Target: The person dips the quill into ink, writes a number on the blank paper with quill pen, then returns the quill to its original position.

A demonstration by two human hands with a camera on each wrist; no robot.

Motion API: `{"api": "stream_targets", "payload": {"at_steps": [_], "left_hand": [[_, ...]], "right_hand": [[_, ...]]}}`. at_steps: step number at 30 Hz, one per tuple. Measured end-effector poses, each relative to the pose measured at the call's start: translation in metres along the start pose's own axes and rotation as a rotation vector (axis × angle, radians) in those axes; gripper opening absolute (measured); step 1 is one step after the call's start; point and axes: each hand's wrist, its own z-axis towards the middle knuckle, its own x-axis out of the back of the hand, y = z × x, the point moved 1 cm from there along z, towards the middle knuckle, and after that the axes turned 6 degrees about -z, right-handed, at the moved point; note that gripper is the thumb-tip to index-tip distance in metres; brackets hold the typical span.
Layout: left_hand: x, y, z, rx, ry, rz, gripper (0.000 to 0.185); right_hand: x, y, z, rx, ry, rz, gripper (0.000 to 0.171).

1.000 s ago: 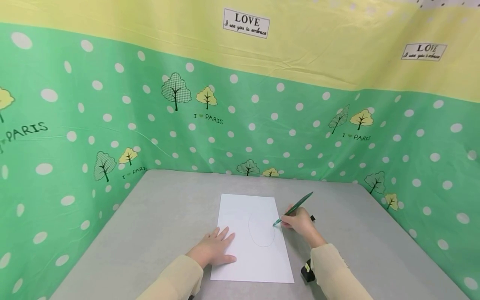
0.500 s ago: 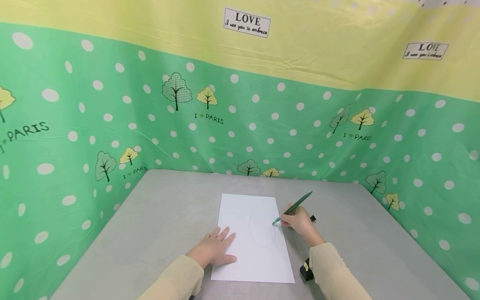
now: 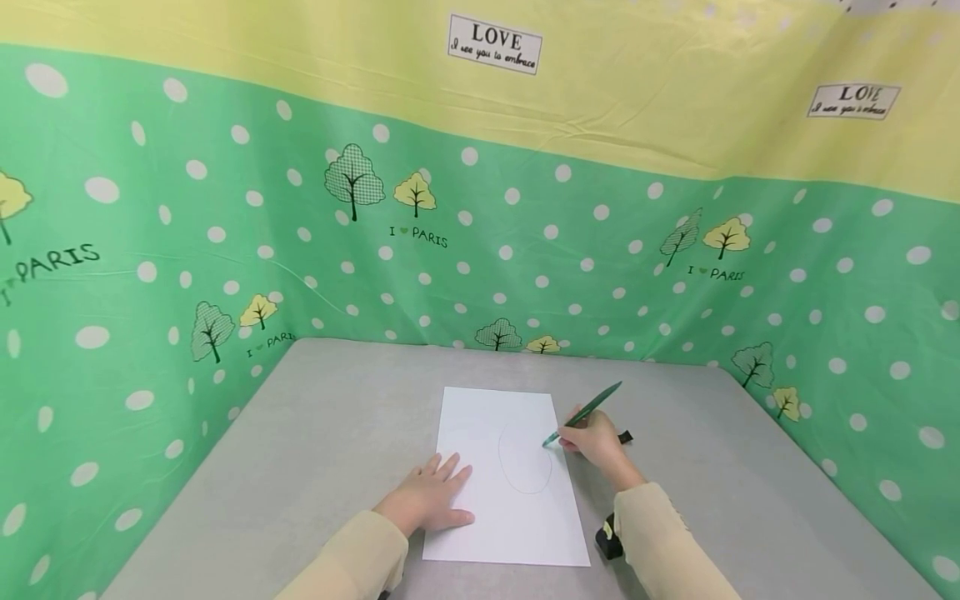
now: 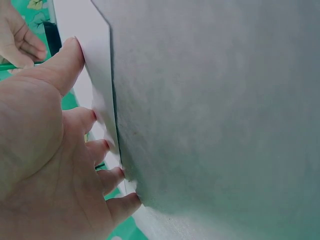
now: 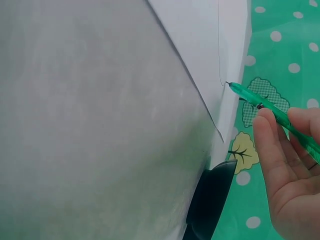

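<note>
Two hands (image 3: 431,498) at paper (image 3: 480,417) edges, pen (image 3: 587,412) gripped.

Paper (image 3: 491,467) on table (image 3: 315,450), centred.

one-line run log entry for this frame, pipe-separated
left hand flat, pressing paper | right hand holds green pen | tip on oval outline | surface: grey table

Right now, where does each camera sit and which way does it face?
Head: above, facing forward and down at the paper on the table; both hands and sleeves show.
Left wrist: beside the left hand, whose fingers press the paper.
Right wrist: beside the right hand gripping the pen.
All views share the paper.
</note>
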Motion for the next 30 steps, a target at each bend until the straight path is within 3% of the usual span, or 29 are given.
{"api": "stream_targets", "payload": {"at_steps": [14,30], "left_hand": [[-0.0041,-0.0047,0.0026,-0.042,0.027,0.008,0.073],[-0.0052,-0.0051,0.0018,-0.027,0.018,0.004,0.073]], "right_hand": [[-0.002,-0.0029,0.0003,0.008,0.026,-0.004,0.011],[-0.0075,-0.0073,0.0008,0.022,0.019,-0.015,0.011]]}}
